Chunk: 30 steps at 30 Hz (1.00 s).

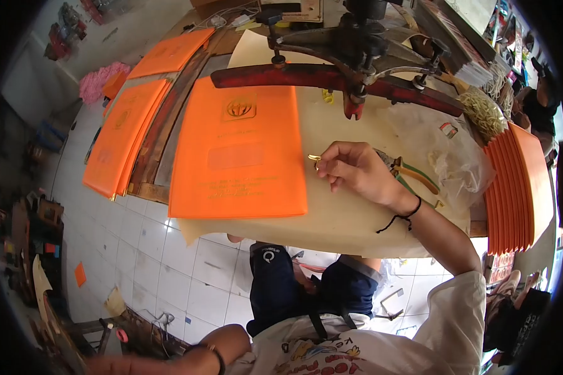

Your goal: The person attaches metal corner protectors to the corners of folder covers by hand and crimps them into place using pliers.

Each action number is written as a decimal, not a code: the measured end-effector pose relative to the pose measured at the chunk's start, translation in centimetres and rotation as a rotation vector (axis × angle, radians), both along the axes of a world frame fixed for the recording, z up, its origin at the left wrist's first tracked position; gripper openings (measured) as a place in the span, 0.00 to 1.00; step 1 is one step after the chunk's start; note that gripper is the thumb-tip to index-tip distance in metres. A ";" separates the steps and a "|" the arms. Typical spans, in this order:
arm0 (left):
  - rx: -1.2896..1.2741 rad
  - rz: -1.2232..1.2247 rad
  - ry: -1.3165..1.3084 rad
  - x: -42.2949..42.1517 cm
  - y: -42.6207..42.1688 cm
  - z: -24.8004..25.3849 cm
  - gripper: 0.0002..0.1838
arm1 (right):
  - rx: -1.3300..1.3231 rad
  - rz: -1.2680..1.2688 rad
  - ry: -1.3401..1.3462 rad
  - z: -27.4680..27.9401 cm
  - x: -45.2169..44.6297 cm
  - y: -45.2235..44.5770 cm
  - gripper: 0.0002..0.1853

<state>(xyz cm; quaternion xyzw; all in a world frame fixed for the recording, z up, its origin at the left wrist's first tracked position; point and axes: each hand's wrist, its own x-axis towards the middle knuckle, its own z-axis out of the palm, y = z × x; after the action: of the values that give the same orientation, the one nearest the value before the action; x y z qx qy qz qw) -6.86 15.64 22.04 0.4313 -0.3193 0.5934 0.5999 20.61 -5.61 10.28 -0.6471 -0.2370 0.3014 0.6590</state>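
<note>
My right hand [350, 169] pinches a small gold metal piece [314, 159] over the paper-covered table, just right of a large orange folder [238, 150]. The folder lies flat, with a round emblem and gold lettering on its cover. Pliers [413, 175] with green and orange handles lie partly behind my right hand. My left hand [122, 364] is low at the bottom left edge, smeared by motion and away from the table; its fingers cannot be made out. Above the folder stands a machine with a dark red bar [281, 75].
More orange folders [122, 134] lie at the left, beyond a wooden edge. An upright stack of orange folders [519, 187] stands at the right, beside a clear plastic bag [447, 156] and a bundle of pale strings [481, 114]. Parts of another person [519, 312] show at the far right.
</note>
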 end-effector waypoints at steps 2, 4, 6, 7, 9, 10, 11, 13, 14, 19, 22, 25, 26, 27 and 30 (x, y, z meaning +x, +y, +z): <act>-0.497 0.428 0.229 1.9 0.0 -3.7 0.21 | -0.014 -0.003 -0.002 0.3 -0.1 0.1 0.09; -0.197 0.191 0.772 8.4 -1.5 -5.2 0.15 | -0.013 -0.007 -0.013 0.3 -0.3 0.1 0.09; 0.223 0.216 1.110 14.0 -2.1 -8.6 0.11 | 0.003 -0.012 -0.037 0.3 -0.3 0.1 0.09; 0.261 0.234 1.137 15.4 -2.6 -10.6 0.11 | 0.018 -0.007 -0.055 0.2 -0.3 0.0 0.09; 0.320 0.278 1.130 16.8 -3.6 -12.0 0.10 | 0.051 -0.004 -0.089 -0.1 -0.2 0.0 0.09; 0.340 0.303 1.096 17.1 -3.9 -12.3 0.10 | 0.058 -0.008 -0.096 -0.2 -0.1 0.1 0.09; 0.361 0.324 1.065 17.3 -4.1 -12.4 0.10 | 0.064 -0.016 -0.099 -0.2 -0.2 0.1 0.09; 0.358 0.336 1.058 17.6 -4.5 -12.4 0.09 | 0.068 -0.036 -0.107 -0.2 -0.4 0.1 0.09; 0.354 0.342 1.055 17.7 -4.7 -12.4 0.09 | 0.067 -0.048 -0.112 -0.1 -0.6 0.2 0.09; 0.419 0.584 0.942 18.0 -5.4 -13.2 0.08 | 0.028 -0.085 -0.166 -0.3 -0.9 0.5 0.09; 0.463 0.639 0.921 18.2 -5.5 -13.2 0.08 | -0.024 -0.093 -0.211 -0.2 -1.1 0.5 0.09; 0.509 0.654 0.926 18.5 -5.4 -13.4 0.09 | -0.088 -0.104 -0.288 0.0 -1.2 0.5 0.09; 0.531 0.663 0.926 18.6 -5.3 -13.5 0.09 | -0.091 -0.125 -0.333 0.2 -1.4 0.6 0.09; 0.539 0.671 0.922 18.6 -5.2 -13.7 0.08 | -0.094 -0.147 -0.377 0.2 -1.5 0.8 0.10; 0.554 0.680 0.929 18.9 -5.2 -14.2 0.07 | -0.116 -0.134 -0.373 -0.1 -1.4 0.7 0.10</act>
<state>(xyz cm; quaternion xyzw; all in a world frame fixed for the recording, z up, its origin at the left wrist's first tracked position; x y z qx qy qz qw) 12.00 10.42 7.89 0.8599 -0.0128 0.3974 0.3203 19.25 -4.89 10.17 -0.7430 -0.2935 0.1449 0.5838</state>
